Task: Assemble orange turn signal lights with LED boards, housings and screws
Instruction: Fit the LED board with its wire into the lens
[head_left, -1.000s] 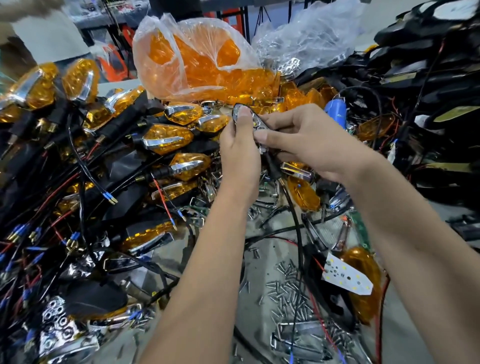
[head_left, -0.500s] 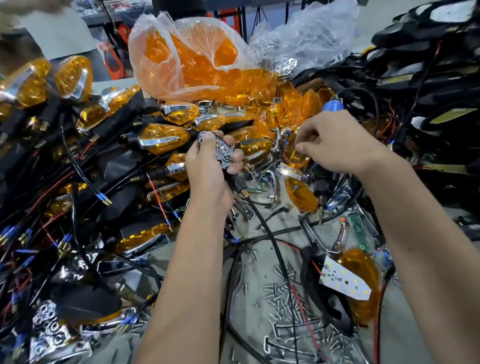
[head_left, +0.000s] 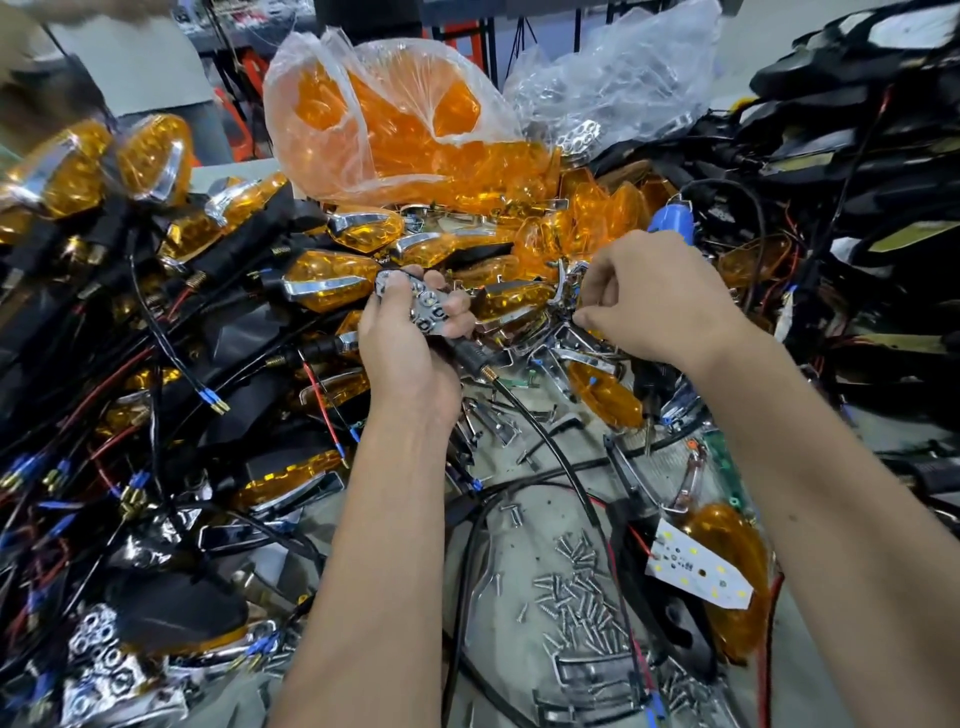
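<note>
Much is buried from where I watch: tangled black and red wires cover the heap of finished orange turn signal lights (head_left: 332, 280), and the grey tabletop (head_left: 524, 525) shows only in patches. My left hand (head_left: 410, 348) grips a chrome reflector housing with round LED cups (head_left: 423, 306), its thumb on top and its black lead trailing below. My right hand (head_left: 654, 301) is curled, fingertips pinched into the chrome parts; what they pinch I cannot make out. Loose silver screws (head_left: 576, 587) lie near a white LED board (head_left: 698, 571).
</note>
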